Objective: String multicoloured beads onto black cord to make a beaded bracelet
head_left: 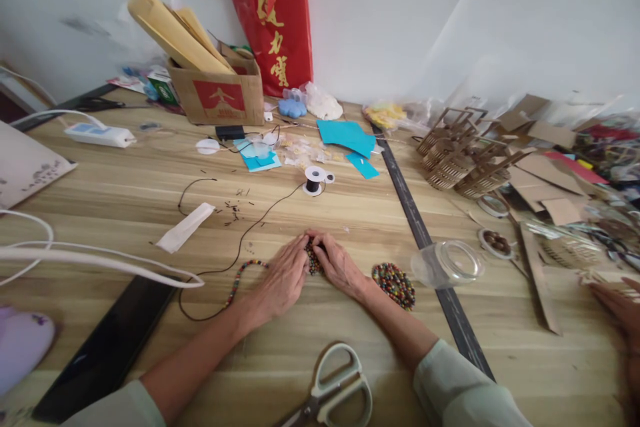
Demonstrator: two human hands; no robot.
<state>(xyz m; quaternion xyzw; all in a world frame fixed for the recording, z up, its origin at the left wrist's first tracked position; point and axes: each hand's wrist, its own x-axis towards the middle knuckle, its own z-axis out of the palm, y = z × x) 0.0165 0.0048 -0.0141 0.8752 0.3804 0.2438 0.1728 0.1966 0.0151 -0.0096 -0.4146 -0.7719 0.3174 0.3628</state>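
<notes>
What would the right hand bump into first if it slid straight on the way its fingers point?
The right hand points up-left, so it would probably meet the left hand's fingertips over the beads first.

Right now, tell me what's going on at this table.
A person's left hand and right hand meet over a cluster of beads on the table. A beaded strand on black cord trails left, the cord running up to a spool. A beaded disc and a tipped jar lie at the right; scissors sit nearest the camera.
</notes>
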